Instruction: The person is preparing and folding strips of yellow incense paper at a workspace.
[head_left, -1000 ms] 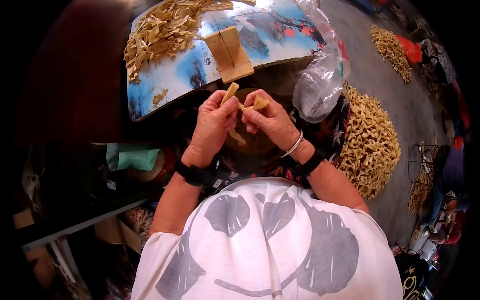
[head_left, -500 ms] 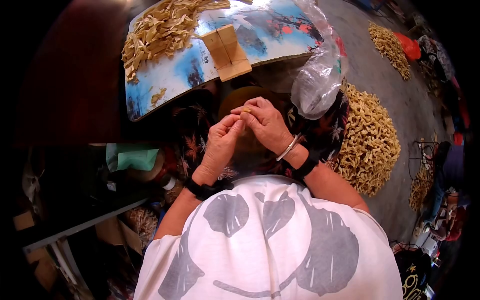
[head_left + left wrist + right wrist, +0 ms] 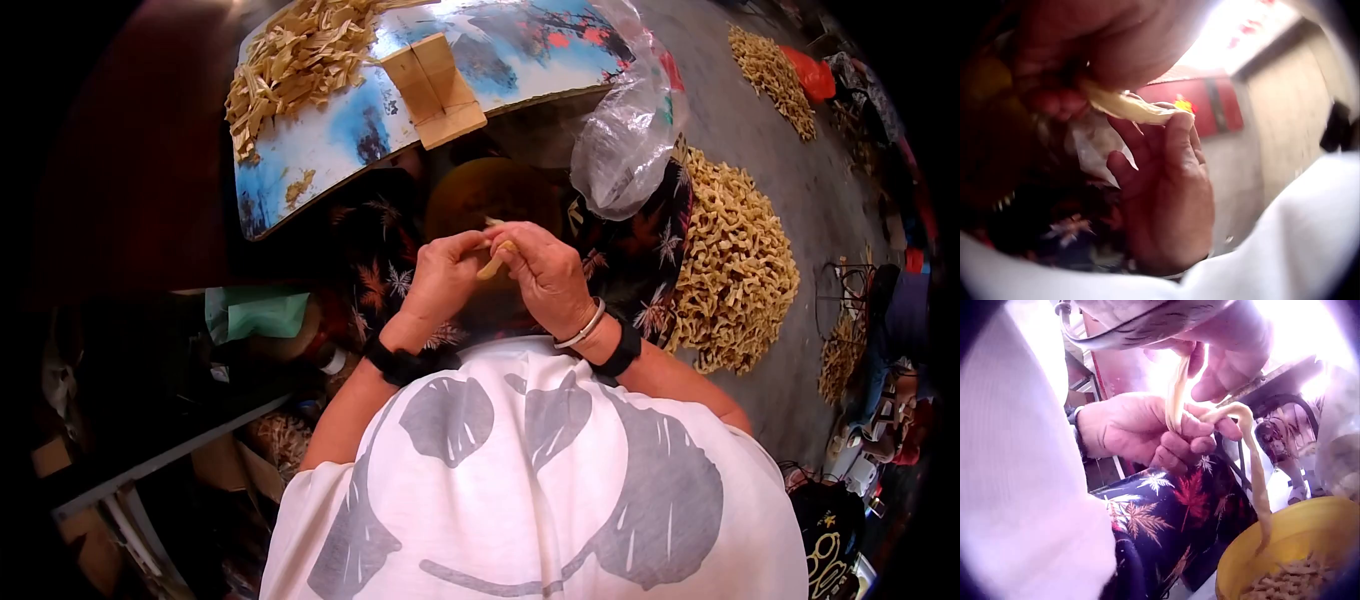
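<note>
Left hand: the left hand [image 3: 440,275] pinches a pale strip [image 3: 491,266], fingers curled.
Right hand: the right hand [image 3: 552,278] grasps the same strip just beside it (a light bracelet [image 3: 590,328] circles that wrist).
Strip: between both hands above the lap; in the right wrist view it bends at the left fingers, one end hanging by the yellow bowl [image 3: 1291,531].
Bowl: small pale bits [image 3: 1291,578] lie inside.
Worktop: the worktop [image 3: 335,150] carries a heap of flat strips [image 3: 310,60] and a wooden block [image 3: 432,92] near its edge.
Bag: the clear plastic bag [image 3: 625,150] hangs at the worktop's side.
Floor: a large pile of twisted pieces [image 3: 735,265] rests on the floor [image 3: 810,210].
</note>
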The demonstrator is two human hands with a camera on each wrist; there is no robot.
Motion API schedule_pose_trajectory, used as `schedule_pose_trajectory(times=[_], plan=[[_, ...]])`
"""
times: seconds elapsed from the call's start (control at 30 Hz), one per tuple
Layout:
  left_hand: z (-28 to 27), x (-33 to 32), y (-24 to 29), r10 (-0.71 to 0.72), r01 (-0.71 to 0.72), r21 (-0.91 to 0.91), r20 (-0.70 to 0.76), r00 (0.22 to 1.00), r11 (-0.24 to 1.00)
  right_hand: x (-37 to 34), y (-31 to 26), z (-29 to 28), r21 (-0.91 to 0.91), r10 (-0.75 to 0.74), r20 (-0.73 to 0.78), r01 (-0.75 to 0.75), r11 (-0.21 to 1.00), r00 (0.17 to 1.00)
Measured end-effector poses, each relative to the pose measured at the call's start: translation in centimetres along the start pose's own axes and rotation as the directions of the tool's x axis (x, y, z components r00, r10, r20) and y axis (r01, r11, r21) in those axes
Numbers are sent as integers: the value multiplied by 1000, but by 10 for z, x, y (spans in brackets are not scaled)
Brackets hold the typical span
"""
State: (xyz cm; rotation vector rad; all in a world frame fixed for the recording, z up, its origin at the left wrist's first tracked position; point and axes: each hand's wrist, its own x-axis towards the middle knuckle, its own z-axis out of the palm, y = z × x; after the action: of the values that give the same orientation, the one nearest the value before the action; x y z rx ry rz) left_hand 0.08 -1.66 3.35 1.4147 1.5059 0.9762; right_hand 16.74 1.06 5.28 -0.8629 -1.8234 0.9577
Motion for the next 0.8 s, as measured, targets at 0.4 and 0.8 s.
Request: schedule_pose_trajectory(times=[0.4,0.8], plan=[[8,1,41,454,-304,689,-40,890,658,14,34,21,419,636,61,-598,683,769],[-1,3,27,294,-267,261,-70,953,928,10,29,5,140,369,134,-386,912,920]])
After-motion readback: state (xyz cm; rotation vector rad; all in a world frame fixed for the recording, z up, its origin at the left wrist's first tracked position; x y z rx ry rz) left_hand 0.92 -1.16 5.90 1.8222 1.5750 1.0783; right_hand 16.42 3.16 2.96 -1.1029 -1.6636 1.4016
